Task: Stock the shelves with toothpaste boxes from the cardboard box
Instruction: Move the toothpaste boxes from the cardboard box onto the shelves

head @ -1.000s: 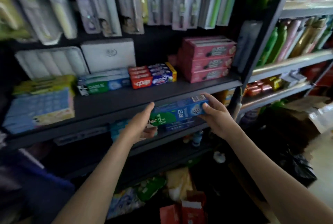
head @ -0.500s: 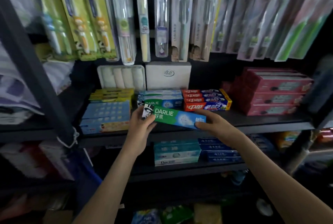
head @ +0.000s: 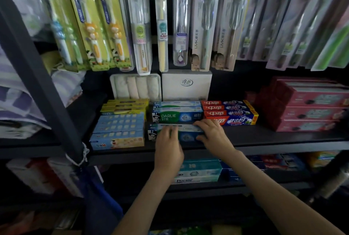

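Toothpaste box, green-blue, on shelf, left hand fingers flat on it, right hand pinching end

The left hand covers the middle of the toothpaste box, and its fingers are blurred, so I cannot tell how they hold it. The right hand hides the box's right end. The print on the red boxes is too blurred to read, and the right edge cuts them off. The toothbrush packs are cut at the top.
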